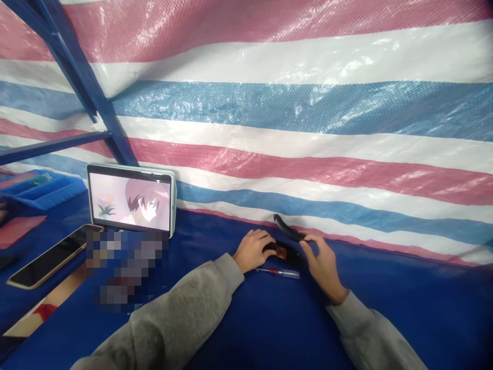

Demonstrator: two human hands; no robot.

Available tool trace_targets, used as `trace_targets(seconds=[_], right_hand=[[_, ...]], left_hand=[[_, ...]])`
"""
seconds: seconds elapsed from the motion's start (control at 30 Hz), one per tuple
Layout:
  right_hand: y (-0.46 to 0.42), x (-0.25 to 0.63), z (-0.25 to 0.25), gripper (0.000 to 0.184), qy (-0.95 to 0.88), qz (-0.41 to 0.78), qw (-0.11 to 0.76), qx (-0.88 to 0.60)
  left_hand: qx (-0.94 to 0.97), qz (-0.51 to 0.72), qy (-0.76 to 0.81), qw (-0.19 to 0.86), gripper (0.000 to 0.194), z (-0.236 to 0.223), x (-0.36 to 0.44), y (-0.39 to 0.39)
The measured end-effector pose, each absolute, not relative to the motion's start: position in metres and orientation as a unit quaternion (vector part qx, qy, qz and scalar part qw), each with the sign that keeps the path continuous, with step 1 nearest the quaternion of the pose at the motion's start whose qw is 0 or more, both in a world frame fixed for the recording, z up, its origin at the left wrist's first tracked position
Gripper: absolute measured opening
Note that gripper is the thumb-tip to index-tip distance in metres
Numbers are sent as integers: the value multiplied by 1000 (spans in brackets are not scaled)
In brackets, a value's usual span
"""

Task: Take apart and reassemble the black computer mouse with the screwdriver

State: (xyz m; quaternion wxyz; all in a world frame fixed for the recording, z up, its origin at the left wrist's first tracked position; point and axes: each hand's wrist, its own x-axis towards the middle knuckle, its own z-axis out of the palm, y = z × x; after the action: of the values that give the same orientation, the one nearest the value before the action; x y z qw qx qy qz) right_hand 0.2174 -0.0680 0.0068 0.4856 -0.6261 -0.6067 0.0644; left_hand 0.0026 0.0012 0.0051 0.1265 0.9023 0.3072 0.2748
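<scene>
My left hand (252,249) rests curled on the blue table cover, its fingers closed on a small black object with a brown-red part (280,252). My right hand (322,264) pinches a curved black piece (288,229) that rises from that object toward the striped tarp. A thin tool with a red and clear handle (278,272) lies on the cover just in front of both hands. Both arms wear grey sleeves.
A tablet (131,199) showing a cartoon stands at the left against the striped tarp wall (292,118). A phone (50,257) lies flat at the far left. Blue metal frame bars (77,77) and a blue tray (42,187) are at the upper left.
</scene>
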Motion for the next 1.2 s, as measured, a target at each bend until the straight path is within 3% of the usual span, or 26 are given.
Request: trace_targets(seconds=[0.23,0.33,0.5,0.7,0.97,1.2], right_hand=[[-73,208,17,32,-518,180,562,-620],[-73,203,23,35,-499,231,574,-606],[-74,200,26,38,-494,245,563,-615],[-75,205,18,36,-592,136,486,-628],[-74,212,-1,49,-765,-5,362,-532],[-77,217,0,49,-769,-31,358,-528]], left_hand=[[831,407,353,141,46,10,0,-3],[856,388,314,134,61,10,-1,-2],[873,372,288,128,60,9,-3,-1],[872,359,288,167,62,8,-3,1],[873,304,280,259,64,12,-4,7],[892,205,260,307,99,10,-5,9]])
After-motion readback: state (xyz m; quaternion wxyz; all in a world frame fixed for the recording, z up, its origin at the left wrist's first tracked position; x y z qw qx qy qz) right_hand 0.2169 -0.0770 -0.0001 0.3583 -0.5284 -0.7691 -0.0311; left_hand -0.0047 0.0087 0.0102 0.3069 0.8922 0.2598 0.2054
